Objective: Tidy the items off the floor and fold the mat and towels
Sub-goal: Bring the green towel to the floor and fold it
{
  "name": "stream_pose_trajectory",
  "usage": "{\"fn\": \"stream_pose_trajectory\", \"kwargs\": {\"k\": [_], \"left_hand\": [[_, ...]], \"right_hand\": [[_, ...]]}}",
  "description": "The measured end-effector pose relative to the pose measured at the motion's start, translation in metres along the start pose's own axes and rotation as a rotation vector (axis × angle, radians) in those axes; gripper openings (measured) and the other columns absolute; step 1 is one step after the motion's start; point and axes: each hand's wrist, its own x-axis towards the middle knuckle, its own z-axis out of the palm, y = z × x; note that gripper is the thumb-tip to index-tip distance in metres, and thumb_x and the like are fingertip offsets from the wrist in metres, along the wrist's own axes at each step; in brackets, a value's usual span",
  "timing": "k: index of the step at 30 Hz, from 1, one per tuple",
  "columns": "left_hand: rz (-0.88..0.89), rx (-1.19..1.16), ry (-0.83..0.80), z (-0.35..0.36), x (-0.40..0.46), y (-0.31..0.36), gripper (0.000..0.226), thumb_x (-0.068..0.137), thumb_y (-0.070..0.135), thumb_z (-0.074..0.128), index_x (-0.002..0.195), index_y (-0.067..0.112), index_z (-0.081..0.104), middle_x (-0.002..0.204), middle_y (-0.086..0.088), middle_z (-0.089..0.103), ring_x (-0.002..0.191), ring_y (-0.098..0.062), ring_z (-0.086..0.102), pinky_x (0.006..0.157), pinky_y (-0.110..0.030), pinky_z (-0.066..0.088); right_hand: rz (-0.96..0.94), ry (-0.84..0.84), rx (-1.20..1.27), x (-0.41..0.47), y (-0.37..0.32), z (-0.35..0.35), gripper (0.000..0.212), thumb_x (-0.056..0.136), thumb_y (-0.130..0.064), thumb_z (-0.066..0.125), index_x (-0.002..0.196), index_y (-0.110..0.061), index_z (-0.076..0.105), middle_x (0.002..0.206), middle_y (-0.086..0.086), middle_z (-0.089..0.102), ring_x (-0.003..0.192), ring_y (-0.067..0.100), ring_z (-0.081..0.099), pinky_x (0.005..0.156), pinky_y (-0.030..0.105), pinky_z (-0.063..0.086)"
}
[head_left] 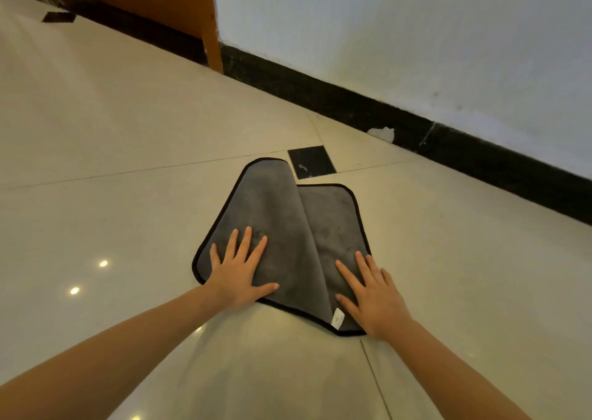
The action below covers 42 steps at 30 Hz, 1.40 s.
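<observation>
**Both palms down on the half-folded towel**

While the grey towel [282,243] lies on the floor [112,163] right in front of me, both my hands press flat on it, fingers straight and spread, gripping nothing. My left hand [238,270] rests on the upper, folded-over layer near its left edge. My right hand [373,294] rests on the lower layer by the near right corner, just beside the small white tag [338,318].

The fold does not line up. The top layer fans out to the left and away from me, its far end curling up near the black floor tile [310,161], while the bottom layer shows as a wedge on the right. The crease runs from the tag at the near corner away toward the wall [416,35], so the towel's long axis points roughly straight ahead of me, between my arms.

Neither hand is clearly nearer; each sits on its own layer. I judge that the next move calls for my left hand to swing the top layer rightward over the bottom one, with my right hand pinning the corner as the pivot.
</observation>
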Motion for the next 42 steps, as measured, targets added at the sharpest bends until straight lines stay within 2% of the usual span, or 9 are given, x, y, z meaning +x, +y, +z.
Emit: {"fn": "stream_pose_trajectory", "kwargs": {"k": [7, 14, 19, 24, 28, 33, 36, 39, 42], "left_hand": [[0.205, 0.084, -0.052, 0.016, -0.001, 0.148, 0.095, 0.083, 0.072, 0.035, 0.145, 0.027, -0.021, 0.152, -0.006, -0.031, 0.138, -0.033, -0.029, 0.108, -0.060, -0.012], [0.351, 0.166, -0.063, 0.042, -0.015, 0.244, 0.094, 0.084, 0.072, 0.032, 0.144, 0.027, -0.024, 0.150, -0.005, -0.034, 0.136, -0.033, -0.032, 0.107, -0.061, -0.012], [0.514, 0.258, -0.034, 0.074, -0.043, 0.254, 0.097, 0.060, 0.083, 0.000, 0.135, 0.033, -0.037, 0.146, -0.003, -0.039, 0.132, -0.027, -0.038, 0.105, -0.060, -0.012], [0.668, 0.346, 0.022, 0.107, -0.087, 0.242, 0.100, 0.068, 0.081, 0.034, 0.149, 0.023, 0.018, 0.153, -0.009, 0.027, 0.140, -0.032, 0.012, 0.102, -0.062, 0.018], [0.781, 0.305, -0.078, 0.134, -0.126, 0.243, 0.111, 0.051, 0.079, 0.042, 0.147, 0.028, 0.023, 0.158, -0.002, 0.010, 0.145, -0.026, 0.000, 0.110, -0.049, -0.011], [0.808, 0.292, -0.095, 0.145, -0.138, 0.267, 0.081, 0.055, 0.066, 0.038, 0.126, 0.029, 0.048, 0.158, 0.002, 0.002, 0.145, -0.020, -0.002, 0.107, -0.057, 0.004], [0.768, 0.311, -0.064, 0.125, -0.121, 0.297, 0.106, 0.053, 0.077, 0.040, 0.146, 0.027, 0.027, 0.158, -0.002, 0.005, 0.144, -0.023, -0.011, 0.087, -0.067, 0.036], [0.713, 0.198, -0.227, 0.102, -0.106, 0.337, 0.102, 0.081, 0.064, 0.048, 0.140, 0.030, -0.027, 0.148, 0.004, -0.035, 0.134, -0.018, -0.037, 0.107, -0.065, -0.001], [0.647, 0.161, -0.248, 0.092, -0.088, 0.374, 0.104, 0.083, 0.061, 0.051, 0.142, 0.025, -0.027, 0.148, 0.005, -0.037, 0.130, -0.017, -0.038, 0.108, -0.059, -0.011]], "right_hand": [[0.238, -0.005, -0.028, -0.097, 0.116, 0.032, 0.063, 0.097, -0.057, 0.007, 0.134, -0.027, 0.048, 0.128, 0.014, 0.059, 0.109, 0.031, 0.063, 0.078, 0.041, 0.055], [0.320, 0.068, 0.044, -0.184, 0.149, 0.072, 0.059, 0.098, -0.053, 0.005, 0.137, -0.023, 0.038, 0.133, 0.018, 0.054, 0.119, 0.032, 0.056, 0.088, 0.041, 0.050], [0.332, 0.115, 0.090, -0.248, 0.122, 0.097, 0.061, 0.097, -0.053, 0.011, 0.145, -0.021, 0.033, 0.142, 0.019, 0.043, 0.129, 0.033, 0.044, 0.099, 0.042, 0.045], [0.215, 0.101, 0.034, -0.299, 0.078, 0.130, 0.080, 0.080, -0.061, 0.039, 0.148, -0.024, 0.020, 0.149, 0.015, 0.033, 0.138, 0.030, 0.029, 0.115, 0.036, 0.021], [0.171, 0.122, -0.013, -0.331, 0.041, 0.164, 0.050, 0.099, -0.033, 0.027, 0.146, -0.016, 0.031, 0.157, 0.018, 0.002, 0.144, 0.030, 0.005, 0.112, 0.035, 0.010], [0.172, 0.169, -0.063, -0.346, 0.056, 0.161, 0.043, 0.103, -0.030, 0.015, 0.136, -0.025, 0.041, 0.157, 0.016, -0.004, 0.144, 0.029, 0.002, 0.111, 0.035, 0.013], [0.120, 0.065, -0.034, -0.341, 0.098, 0.149, 0.058, 0.088, -0.052, 0.035, 0.142, -0.030, 0.037, 0.152, 0.019, 0.024, 0.143, 0.033, 0.013, 0.112, 0.037, 0.016], [0.160, -0.063, -0.014, -0.338, 0.143, 0.126, 0.077, 0.075, -0.065, 0.037, 0.141, -0.027, 0.040, 0.140, 0.011, 0.048, 0.130, 0.025, 0.045, 0.110, 0.036, 0.032], [0.257, -0.165, 0.050, -0.331, 0.185, 0.109, 0.077, 0.073, -0.063, 0.039, 0.137, -0.021, 0.040, 0.137, 0.016, 0.050, 0.125, 0.028, 0.051, 0.098, 0.038, 0.043]]}}
